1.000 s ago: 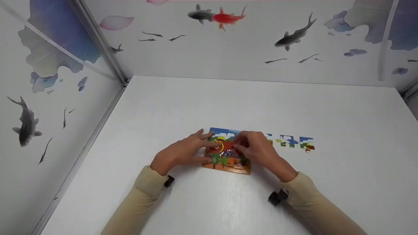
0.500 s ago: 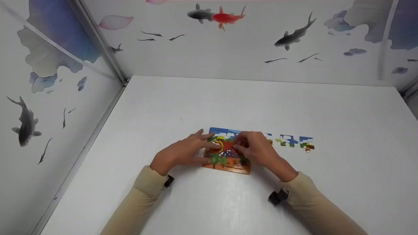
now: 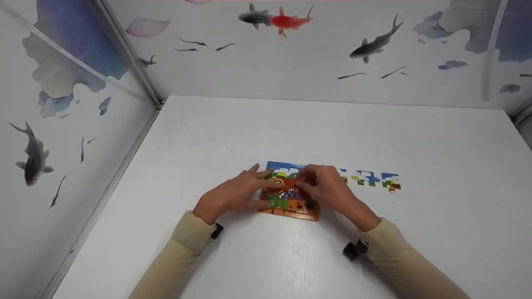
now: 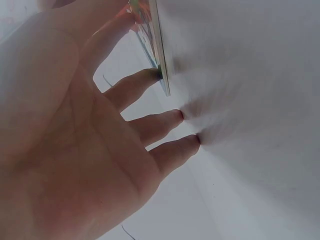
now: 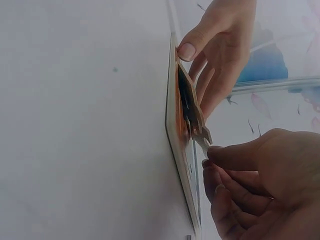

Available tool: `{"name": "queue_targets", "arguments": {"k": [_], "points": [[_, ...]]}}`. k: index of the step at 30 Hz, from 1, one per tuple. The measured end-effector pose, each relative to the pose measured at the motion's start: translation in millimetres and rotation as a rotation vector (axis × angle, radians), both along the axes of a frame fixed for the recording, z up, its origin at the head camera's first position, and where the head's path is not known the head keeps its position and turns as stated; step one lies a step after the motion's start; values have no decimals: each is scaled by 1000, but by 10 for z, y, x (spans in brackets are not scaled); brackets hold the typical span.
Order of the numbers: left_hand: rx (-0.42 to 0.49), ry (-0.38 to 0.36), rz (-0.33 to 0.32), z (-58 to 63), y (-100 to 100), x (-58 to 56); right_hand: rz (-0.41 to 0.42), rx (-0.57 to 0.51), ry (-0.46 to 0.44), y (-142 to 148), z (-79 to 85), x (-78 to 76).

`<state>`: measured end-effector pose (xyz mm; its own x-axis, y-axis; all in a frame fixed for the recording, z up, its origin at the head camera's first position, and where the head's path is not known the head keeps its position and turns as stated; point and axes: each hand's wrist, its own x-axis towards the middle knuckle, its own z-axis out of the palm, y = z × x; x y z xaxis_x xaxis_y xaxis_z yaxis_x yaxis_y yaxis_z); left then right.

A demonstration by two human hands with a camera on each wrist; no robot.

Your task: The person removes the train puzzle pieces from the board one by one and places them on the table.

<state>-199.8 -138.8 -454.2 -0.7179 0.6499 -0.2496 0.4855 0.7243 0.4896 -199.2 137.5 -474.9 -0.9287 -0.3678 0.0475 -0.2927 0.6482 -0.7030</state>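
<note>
A jigsaw puzzle board [image 3: 291, 215] with a bright cartoon picture lies on the white table between both hands. My left hand [image 3: 230, 193] reaches over its left side with spread, fairly straight fingers. The index finger touches the picture near a yellow ring, and the thumb is at the lower left edge. In the left wrist view, two fingertips [image 4: 192, 140] rest on the table beyond the board. My right hand [image 3: 330, 189] pinches the edge of a puzzle piece [image 5: 204, 132] between thumb and index finger. That piece is tilted up from the board in the right wrist view.
Loose puzzle pieces lie in a row right of the board: one [image 3: 343, 175] partly behind my right hand, a middle one [image 3: 365, 178] and a far one [image 3: 390, 181]. White walls with painted fish [image 3: 376, 43] enclose the table [image 3: 232, 124] at the back and left.
The red picture part with the yellow ring has shifted and tilted slightly under my hands. My left index finger has slid a little to the right; the right hand's pinch stays almost in place.
</note>
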Motion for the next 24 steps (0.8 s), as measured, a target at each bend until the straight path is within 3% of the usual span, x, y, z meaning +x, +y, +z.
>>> {"name": "queue_targets", "arguments": {"k": [15, 24], "points": [[22, 11, -53, -22, -19, -43, 61, -69, 55, 10, 2, 17], [44, -18, -21, -28, 2, -52, 63, -72, 71, 10, 17, 18]]}}
